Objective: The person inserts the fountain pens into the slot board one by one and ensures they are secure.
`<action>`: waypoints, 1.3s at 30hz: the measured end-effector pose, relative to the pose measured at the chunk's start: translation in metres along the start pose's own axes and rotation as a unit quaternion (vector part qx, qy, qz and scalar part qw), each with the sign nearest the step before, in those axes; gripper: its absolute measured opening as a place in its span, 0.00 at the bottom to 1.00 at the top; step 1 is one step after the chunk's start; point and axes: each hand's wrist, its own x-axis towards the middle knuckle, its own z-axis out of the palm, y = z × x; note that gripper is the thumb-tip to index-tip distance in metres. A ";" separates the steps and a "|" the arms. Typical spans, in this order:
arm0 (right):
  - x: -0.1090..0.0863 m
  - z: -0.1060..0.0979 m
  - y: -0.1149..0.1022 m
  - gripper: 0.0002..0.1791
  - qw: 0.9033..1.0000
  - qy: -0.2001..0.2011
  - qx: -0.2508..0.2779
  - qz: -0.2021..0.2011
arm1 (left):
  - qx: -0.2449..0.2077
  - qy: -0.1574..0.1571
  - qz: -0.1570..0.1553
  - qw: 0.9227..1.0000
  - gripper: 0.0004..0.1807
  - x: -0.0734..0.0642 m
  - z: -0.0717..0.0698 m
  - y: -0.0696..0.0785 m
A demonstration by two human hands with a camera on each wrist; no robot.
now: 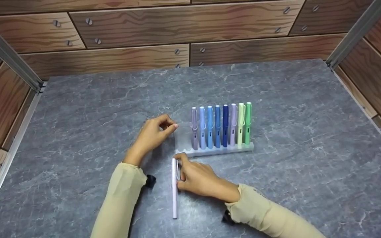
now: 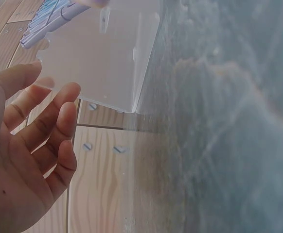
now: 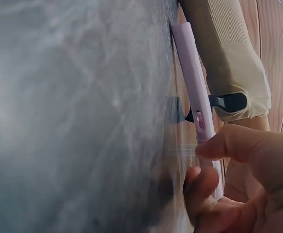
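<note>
A clear plastic pen stand [image 1: 215,152] holds a row of upright capped pens [image 1: 217,127] in purple, blues, lilac, pale yellow-green and green. Its left end has bare notches. My left hand [image 1: 154,132] pinches the stand's left edge between thumb and index finger, the other fingers loosely bent beside the clear panel [image 2: 102,63] in the left wrist view. Just in front of the stand, my right hand [image 1: 198,177] grips a pale pink-lilac pen [image 1: 174,201] near its capped end. In the right wrist view, that pen's barrel [image 3: 195,73] extends past the thumb, close over the table.
The grey marbled tabletop [image 1: 293,125] surrounds the stand. Wood-patterned walls [image 1: 190,23] enclose the back and sides, with metal posts [image 1: 352,36] at the rear corners. Black straps [image 1: 150,181] sit at both sleeve cuffs.
</note>
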 end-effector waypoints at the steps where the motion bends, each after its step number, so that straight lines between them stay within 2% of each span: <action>1: -0.001 0.000 0.000 0.39 1.000 0.000 0.014 -0.003 | -0.001 0.000 0.000 1.000 0.09 0.000 0.000 0.000; 6: -0.003 -0.003 0.000 0.38 0.995 -0.014 0.094 -0.008 | -0.007 0.002 0.006 1.000 0.09 0.000 0.000 0.000; 12: -0.004 -0.008 0.000 0.35 0.978 -0.044 0.205 -0.011 | -0.003 0.004 0.009 1.000 0.09 0.000 0.000 0.000; 15: -0.005 -0.011 0.001 0.35 0.971 -0.052 0.234 -0.019 | -0.004 0.002 0.007 1.000 0.09 0.000 0.000 0.000; 18: -0.005 -0.014 0.002 0.34 0.969 -0.052 0.242 -0.025 | -0.005 0.000 0.003 1.000 0.09 0.001 0.000 0.000; 25: -0.006 -0.021 0.005 0.35 0.972 -0.032 0.232 -0.031 | 0.003 -0.001 -0.002 1.000 0.09 0.000 0.000 0.000; 31: -0.008 -0.028 0.003 0.36 0.968 -0.021 0.248 -0.025 | 0.001 -0.002 0.001 1.000 0.09 0.000 0.000 -0.001; 39: -0.010 -0.038 0.001 0.36 0.974 0.030 0.222 -0.030 | 0.001 0.000 0.012 1.000 0.08 0.000 0.001 -0.001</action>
